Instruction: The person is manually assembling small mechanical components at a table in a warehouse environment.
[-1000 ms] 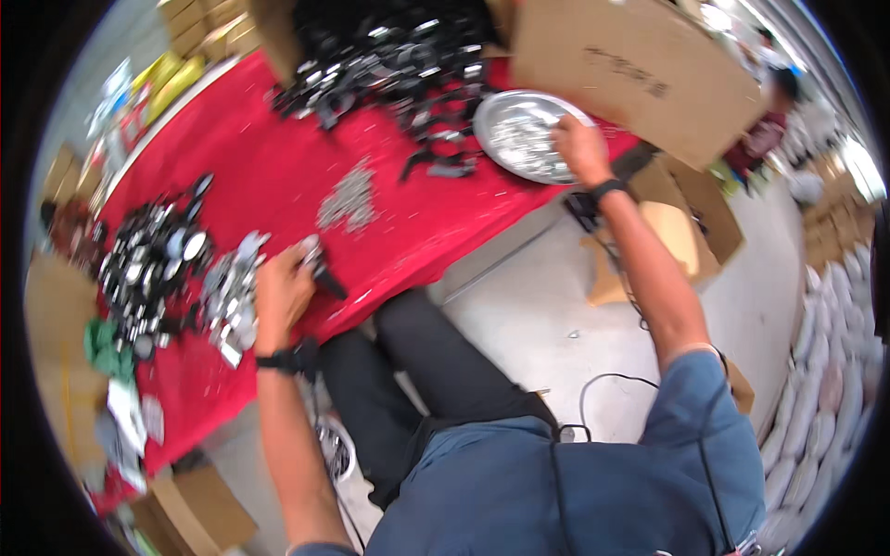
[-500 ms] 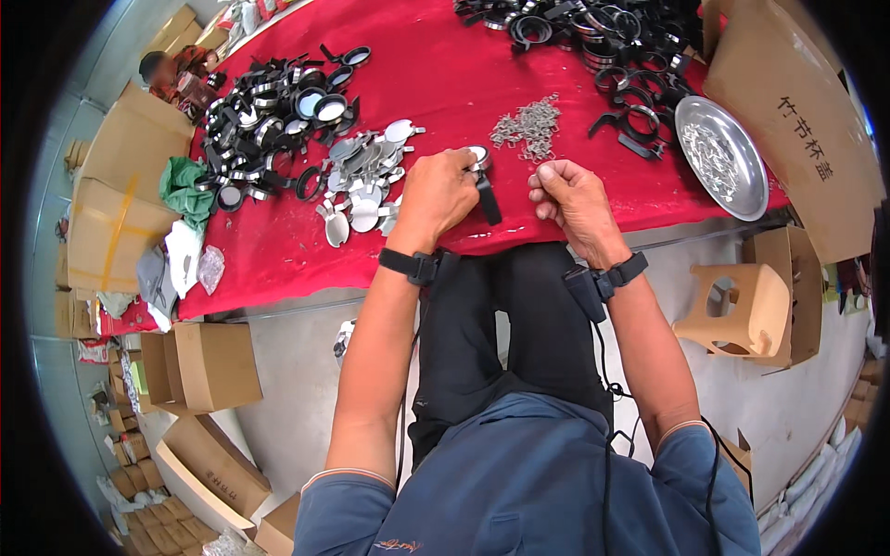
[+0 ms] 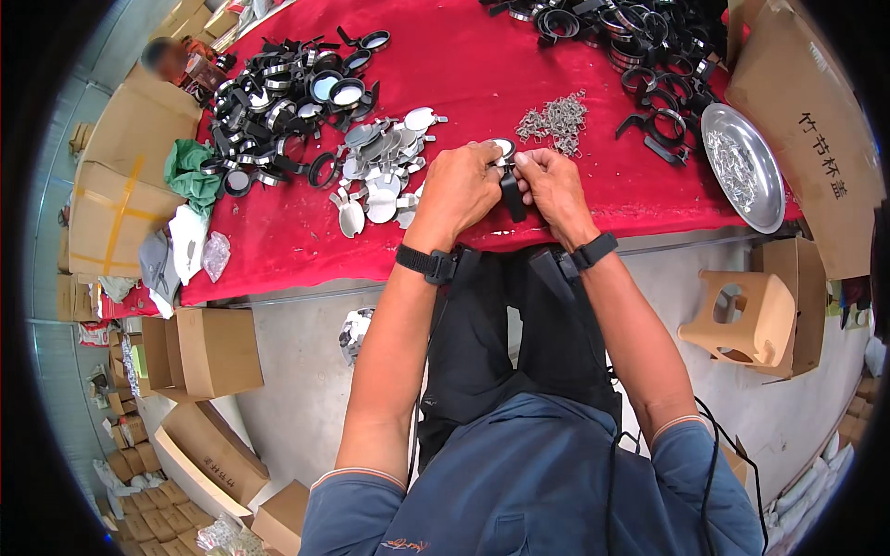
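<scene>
The left hand [image 3: 461, 188] grips a black ring piece [image 3: 513, 196] near the desk's front edge, its pale round face up and its black arm pointing to 6 o'clock. The right hand [image 3: 553, 190] meets it from 4 o'clock, thumb and fingers curled in at the ring; I cannot tell whether they pinch anything.

Around that piece on the red-covered desk [image 3: 445, 83], a heap of small metal clips [image 3: 556, 122] lies near at 1 o'clock, grey metal discs [image 3: 382, 171] at 9, and a pile of black rings [image 3: 287, 111] between 9 and 10. More black rings [image 3: 658, 65] spread at 2, and a round metal tray [image 3: 767, 185] holding small shiny pieces sits at 3.
</scene>
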The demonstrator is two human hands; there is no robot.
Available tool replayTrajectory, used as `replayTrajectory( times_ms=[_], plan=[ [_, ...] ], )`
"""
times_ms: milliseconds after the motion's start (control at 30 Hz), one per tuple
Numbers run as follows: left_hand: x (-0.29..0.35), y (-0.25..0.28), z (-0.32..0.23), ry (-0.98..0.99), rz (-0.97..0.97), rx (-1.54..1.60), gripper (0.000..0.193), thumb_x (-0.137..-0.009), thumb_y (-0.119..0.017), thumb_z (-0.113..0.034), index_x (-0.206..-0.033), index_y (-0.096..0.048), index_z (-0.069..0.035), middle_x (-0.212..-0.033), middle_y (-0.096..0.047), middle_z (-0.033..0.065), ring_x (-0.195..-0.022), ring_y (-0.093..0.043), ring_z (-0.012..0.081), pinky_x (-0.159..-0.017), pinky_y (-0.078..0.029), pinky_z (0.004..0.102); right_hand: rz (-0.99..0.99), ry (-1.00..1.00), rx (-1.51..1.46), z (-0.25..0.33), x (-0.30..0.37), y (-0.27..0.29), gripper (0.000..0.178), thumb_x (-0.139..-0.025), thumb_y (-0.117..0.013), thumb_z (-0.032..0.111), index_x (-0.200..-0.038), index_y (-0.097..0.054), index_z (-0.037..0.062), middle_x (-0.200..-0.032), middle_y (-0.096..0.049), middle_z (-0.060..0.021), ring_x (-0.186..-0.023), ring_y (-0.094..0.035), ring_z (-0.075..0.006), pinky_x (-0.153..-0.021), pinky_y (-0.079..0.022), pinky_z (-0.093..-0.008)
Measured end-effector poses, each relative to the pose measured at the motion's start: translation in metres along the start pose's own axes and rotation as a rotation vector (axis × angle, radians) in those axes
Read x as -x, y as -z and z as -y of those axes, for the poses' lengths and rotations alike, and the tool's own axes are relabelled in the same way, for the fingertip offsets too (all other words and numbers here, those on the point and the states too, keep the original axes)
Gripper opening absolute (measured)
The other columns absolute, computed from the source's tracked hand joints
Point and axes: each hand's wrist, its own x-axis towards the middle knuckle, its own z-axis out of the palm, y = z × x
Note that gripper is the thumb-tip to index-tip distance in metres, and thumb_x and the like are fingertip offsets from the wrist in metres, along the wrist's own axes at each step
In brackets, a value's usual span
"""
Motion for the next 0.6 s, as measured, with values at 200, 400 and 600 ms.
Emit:
replayTrajectory(
  times_ms=[200,400,600],
  plan=[
    [0.000,-0.001,-0.001,0.007,-0.013,0.019,0.034,-0.096,-0.066,-0.009,-0.127,-0.079,-0.001,-0.114,-0.079,0.0264,-0.102,-0.077,0.0460,-0.092,-0.059,0.0484,0.002,-0.018,-0.032,-0.004,-0.003,0.000,0.026,-0.110,-0.073,0.025,-0.101,-0.073,0.0009,-0.080,-0.067,0.0002,-0.066,-0.058,-0.0063,-0.056,-0.048,-0.0246],
    [-0.002,-0.003,-0.004,-0.026,-0.020,-0.029,0.035,-0.095,-0.065,-0.008,-0.126,-0.079,0.000,-0.115,-0.079,0.0266,-0.105,-0.076,0.0468,-0.096,-0.059,0.0496,-0.002,-0.026,-0.001,-0.012,-0.009,0.000,0.027,-0.108,-0.074,0.026,-0.102,-0.075,0.0000,-0.079,-0.069,-0.0021,-0.069,-0.061,-0.0089,-0.059,-0.050,-0.0275],
    [-0.003,-0.001,-0.008,0.005,0.012,-0.053,0.035,-0.094,-0.064,-0.008,-0.125,-0.079,0.001,-0.119,-0.078,0.0271,-0.108,-0.076,0.0465,-0.099,-0.059,0.0491,-0.108,0.138,0.192,-0.018,-0.008,-0.004,0.032,-0.105,-0.076,0.028,-0.102,-0.079,-0.0037,-0.087,-0.077,-0.0103,-0.078,-0.070,-0.0174,-0.071,-0.056,-0.0363]
  ],
)
